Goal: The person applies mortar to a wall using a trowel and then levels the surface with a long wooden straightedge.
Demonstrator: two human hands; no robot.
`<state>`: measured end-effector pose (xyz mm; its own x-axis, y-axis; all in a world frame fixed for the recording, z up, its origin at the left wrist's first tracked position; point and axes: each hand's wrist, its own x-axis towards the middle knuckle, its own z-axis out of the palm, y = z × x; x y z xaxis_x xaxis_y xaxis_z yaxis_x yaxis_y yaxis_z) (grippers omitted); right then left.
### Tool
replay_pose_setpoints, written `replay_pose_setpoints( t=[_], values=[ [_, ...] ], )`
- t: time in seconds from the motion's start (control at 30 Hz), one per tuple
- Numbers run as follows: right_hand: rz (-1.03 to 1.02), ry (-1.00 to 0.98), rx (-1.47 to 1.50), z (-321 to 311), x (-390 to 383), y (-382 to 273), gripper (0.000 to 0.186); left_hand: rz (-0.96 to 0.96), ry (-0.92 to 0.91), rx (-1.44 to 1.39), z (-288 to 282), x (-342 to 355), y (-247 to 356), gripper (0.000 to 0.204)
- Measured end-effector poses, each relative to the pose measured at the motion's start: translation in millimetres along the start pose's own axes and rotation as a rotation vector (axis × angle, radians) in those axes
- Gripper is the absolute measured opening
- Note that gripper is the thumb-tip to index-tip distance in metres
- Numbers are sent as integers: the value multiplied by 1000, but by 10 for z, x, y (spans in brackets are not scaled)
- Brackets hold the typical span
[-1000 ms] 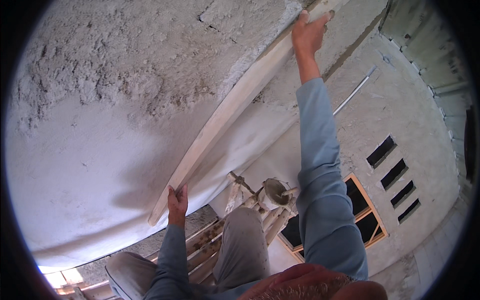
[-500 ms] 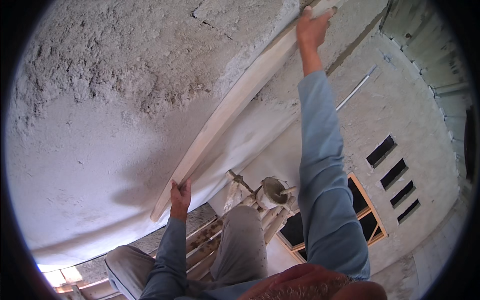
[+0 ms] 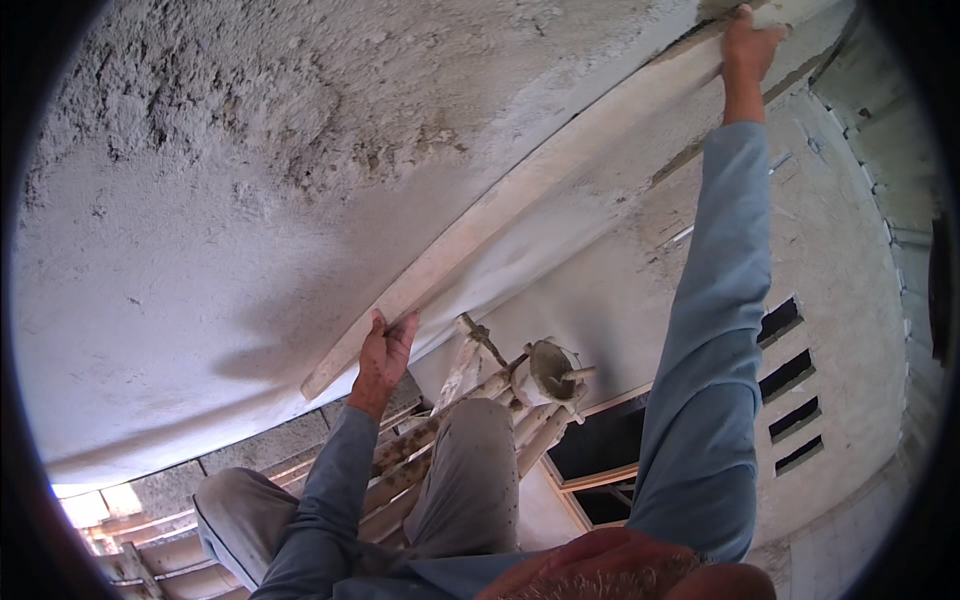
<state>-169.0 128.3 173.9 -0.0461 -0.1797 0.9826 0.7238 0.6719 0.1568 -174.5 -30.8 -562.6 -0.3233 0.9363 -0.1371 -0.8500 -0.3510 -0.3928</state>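
Overhead, rough grey plastered ceiling [image 3: 250,200] filling the upper left, long pale straightedge board [image 3: 520,205] being pressed against it, left hand [image 3: 383,355] and right hand [image 3: 745,45] each being clamped on its ends, slotted wall [image 3: 800,390] at right.

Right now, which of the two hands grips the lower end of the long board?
The left hand; it grips the long board near its lower end, while the right hand holds the top.

Building site: wet plaster ceiling [image 3: 250,200], wooden scaffold [image 3: 440,430].
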Motion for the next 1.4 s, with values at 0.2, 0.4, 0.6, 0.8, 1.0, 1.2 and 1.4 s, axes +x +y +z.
replay_pose_setpoints(
  t=[0.2,0.4,0.6,0.8,1.0,1.2,1.4],
  values=[
    [-46,-84,112,-111,-181,-189,87,29,13,37,-99,-44,113,40],
    [-67,11,302,-407,-1190,-848,77,166,141,-2,-604,-38,427,39],
    [-78,175,-74,-258,-1258,-655,78,170,179,70,-868,73,484,44],
    [301,-187,246,-567,-1739,-1094,71,109,270,101,-1210,69,723,50],
    [246,-197,280,-1111,-2660,-1761,82,133,541,855,-1728,-203,852,51],
    [235,-223,247,-1072,-3700,-1671,77,-149,141,1675,322,-985,910,36],
    [213,-167,182,-1057,-4427,-1694,53,1620,-355,1891,2990,-2117,591,23]
  ],
)
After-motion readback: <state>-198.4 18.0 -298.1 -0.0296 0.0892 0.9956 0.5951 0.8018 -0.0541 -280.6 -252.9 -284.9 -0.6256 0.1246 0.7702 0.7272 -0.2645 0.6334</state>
